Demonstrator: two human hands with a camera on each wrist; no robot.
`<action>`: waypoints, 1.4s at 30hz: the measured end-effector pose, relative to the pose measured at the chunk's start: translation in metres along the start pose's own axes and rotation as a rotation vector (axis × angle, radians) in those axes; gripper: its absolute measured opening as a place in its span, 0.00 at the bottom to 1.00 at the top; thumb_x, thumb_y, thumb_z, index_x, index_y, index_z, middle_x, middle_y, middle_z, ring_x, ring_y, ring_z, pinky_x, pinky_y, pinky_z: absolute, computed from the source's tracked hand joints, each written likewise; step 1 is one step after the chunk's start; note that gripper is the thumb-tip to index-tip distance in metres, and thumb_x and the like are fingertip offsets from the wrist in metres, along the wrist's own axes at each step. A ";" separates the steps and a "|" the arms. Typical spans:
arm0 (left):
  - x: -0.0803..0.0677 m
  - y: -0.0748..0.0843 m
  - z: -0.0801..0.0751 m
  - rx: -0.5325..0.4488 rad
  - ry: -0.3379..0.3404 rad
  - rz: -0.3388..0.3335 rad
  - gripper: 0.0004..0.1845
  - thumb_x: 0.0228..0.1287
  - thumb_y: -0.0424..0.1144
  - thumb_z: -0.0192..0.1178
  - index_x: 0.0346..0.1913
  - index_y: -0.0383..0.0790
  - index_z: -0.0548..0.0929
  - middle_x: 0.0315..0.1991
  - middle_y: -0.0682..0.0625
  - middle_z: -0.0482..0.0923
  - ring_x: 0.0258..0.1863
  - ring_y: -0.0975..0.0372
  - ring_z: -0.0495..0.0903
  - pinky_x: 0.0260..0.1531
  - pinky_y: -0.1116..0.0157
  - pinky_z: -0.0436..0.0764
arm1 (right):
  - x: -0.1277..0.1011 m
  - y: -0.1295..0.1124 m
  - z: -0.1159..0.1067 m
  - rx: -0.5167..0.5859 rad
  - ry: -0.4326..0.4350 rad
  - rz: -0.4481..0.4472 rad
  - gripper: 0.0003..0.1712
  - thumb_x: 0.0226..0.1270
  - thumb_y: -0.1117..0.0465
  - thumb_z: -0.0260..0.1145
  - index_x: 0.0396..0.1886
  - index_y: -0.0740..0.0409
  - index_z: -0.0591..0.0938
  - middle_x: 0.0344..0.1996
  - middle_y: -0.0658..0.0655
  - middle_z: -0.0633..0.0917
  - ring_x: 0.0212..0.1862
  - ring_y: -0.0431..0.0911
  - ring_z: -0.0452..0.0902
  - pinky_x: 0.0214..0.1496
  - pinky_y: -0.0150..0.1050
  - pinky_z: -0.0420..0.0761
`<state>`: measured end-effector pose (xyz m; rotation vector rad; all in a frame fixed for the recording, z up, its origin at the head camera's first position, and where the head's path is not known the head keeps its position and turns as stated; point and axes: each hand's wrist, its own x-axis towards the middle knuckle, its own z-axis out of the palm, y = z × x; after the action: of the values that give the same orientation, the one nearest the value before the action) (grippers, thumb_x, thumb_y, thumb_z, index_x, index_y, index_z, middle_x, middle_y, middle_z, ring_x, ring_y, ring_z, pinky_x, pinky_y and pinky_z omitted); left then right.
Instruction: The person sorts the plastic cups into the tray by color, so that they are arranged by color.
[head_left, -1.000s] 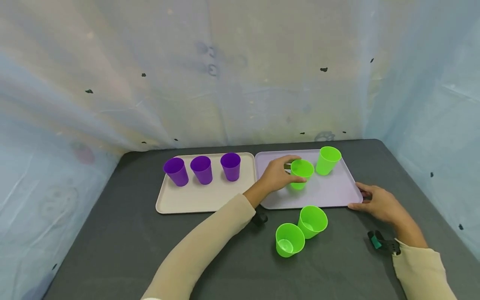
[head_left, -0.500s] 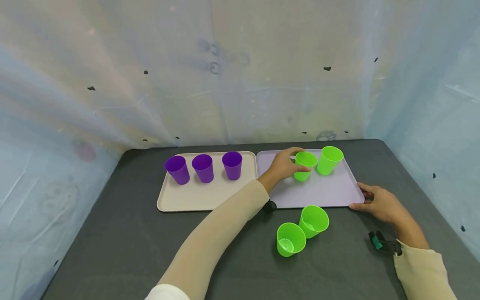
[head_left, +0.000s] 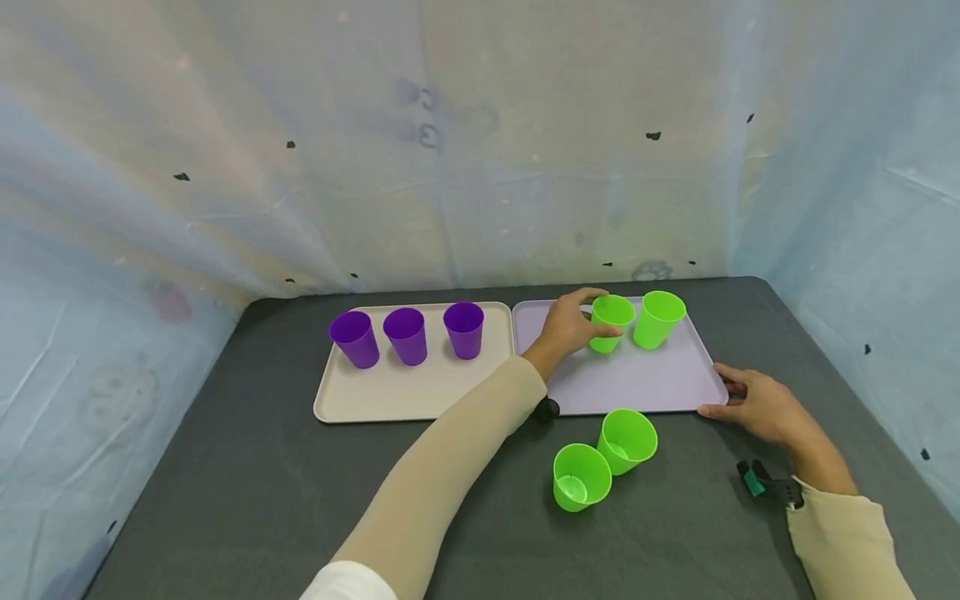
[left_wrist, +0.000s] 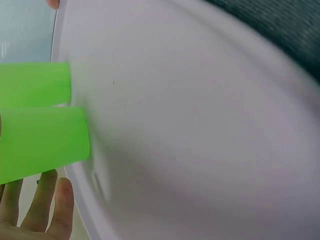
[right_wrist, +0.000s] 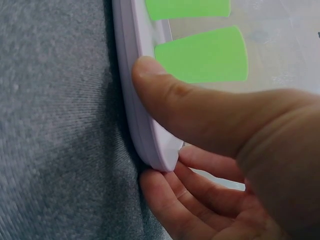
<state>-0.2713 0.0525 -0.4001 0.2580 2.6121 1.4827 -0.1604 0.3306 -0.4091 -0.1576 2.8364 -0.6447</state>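
Left hand [head_left: 566, 329] slid its gripped green cup [head_left: 611, 321] back; right hand [head_left: 753, 406] pinches lilac tray [head_left: 637, 383]

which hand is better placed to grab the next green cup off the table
Probably the left hand. It is about done with a green cup on the lilac tray, while the right hand pinches that tray's corner, steadying it. The two cups on the table lie between both hands.

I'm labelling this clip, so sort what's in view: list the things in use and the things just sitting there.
In use:
left hand gripping a green cup
second green cup on the lilac tray
right hand holding the tray's corner
two green cups on the table

Just sitting there:
three purple cups
beige tray
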 end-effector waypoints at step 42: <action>0.006 -0.012 0.019 -0.143 -0.027 0.035 0.39 0.50 0.43 0.78 0.67 0.57 0.76 0.64 0.56 0.77 0.59 0.57 0.81 0.48 0.65 0.84 | -0.003 0.008 0.003 -0.021 0.018 -0.035 0.55 0.59 0.43 0.74 0.71 0.77 0.63 0.55 0.79 0.78 0.52 0.67 0.79 0.48 0.61 0.79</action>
<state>-0.2743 0.0636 -0.4202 0.3072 2.4789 1.6559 -0.1576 0.3371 -0.4147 -0.2064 2.8641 -0.6262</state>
